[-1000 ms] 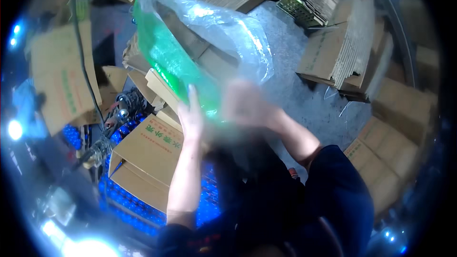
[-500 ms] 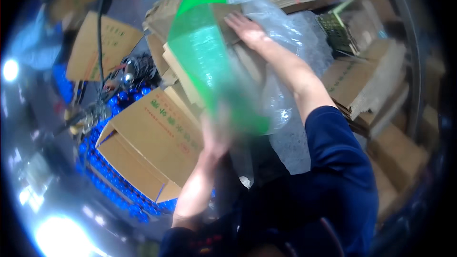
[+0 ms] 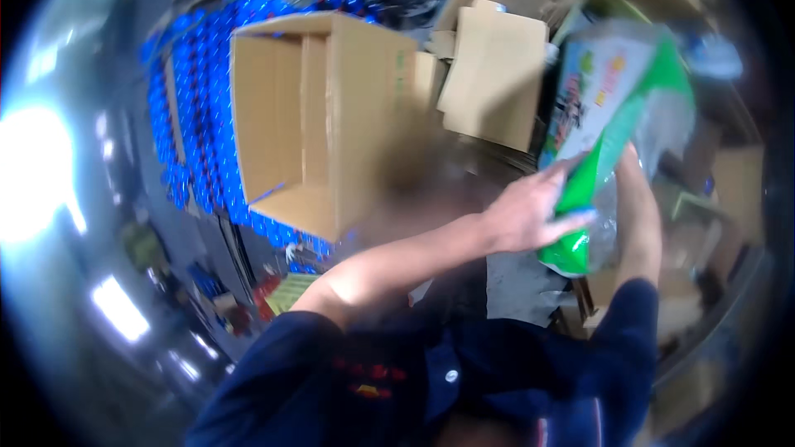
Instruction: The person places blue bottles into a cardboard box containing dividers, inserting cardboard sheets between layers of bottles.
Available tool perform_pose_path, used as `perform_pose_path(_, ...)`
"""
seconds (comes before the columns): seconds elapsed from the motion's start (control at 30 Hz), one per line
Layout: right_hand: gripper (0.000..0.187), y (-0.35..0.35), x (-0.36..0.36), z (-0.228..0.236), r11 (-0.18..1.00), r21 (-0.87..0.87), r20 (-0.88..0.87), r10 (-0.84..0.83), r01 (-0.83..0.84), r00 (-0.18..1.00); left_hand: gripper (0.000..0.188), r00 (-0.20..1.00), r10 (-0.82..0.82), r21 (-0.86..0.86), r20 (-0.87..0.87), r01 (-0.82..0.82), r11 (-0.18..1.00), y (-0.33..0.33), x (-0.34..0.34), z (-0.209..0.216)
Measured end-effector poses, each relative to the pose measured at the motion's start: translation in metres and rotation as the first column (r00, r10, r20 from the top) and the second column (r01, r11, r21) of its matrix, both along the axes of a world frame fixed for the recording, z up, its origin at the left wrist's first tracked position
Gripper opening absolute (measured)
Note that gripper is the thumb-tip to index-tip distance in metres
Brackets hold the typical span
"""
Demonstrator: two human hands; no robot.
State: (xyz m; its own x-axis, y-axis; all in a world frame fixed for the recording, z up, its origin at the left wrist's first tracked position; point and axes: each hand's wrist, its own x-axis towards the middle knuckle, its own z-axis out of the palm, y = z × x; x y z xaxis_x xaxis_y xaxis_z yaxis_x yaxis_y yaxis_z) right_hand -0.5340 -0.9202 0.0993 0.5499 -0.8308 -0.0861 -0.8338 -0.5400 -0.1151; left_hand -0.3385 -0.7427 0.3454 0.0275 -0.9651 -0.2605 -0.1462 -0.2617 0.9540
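Glossy bag (image 3: pixel 604 99) swung right | left hand (image 3: pixel 530 209) gripping its green plastic edge | right hand (image 3: pixel 628 164) part-hidden, can't tell

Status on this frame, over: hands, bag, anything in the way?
Left hand gripping plastic bag at its green part. Right hand at bag, partly hidden. Open cardboard box off left, apart from both hands.

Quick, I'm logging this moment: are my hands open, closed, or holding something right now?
Left hand: closed on the green-edged plastic bag.
Right hand: at the bag, fingers hidden; open or closed can't be told.
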Motion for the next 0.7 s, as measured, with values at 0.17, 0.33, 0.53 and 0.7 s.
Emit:
perform_pose_path(0.17,0.094,0.061,-0.028,0.056,0.975,0.057,0.231,-0.22,0.213,0.948,0.095,0.995,0.006,-0.175,0.1,0.011,0.984,0.046,0.034,0.025)
perform_pose_path(0.33,0.096,0.152,-0.012,0.148,0.923,0.223,0.504,-0.385,0.314,0.773,0.091,0.991,0.123,-0.279,0.045,-0.106,0.955,0.109,0.05,0.034)
perform_pose_path(0.53,0.098,0.276,0.119,0.248,0.913,0.381,0.682,-0.386,0.149,0.621,0.073,0.966,0.251,-0.526,0.054,-0.186,0.83,0.173,0.103,0.049)
perform_pose_path(0.7,0.1,0.418,0.293,0.258,0.782,0.592,0.712,-0.395,-0.193,0.581,0.036,0.683,0.699,-0.724,0.212,-0.371,0.582,0.308,0.221,0.051)
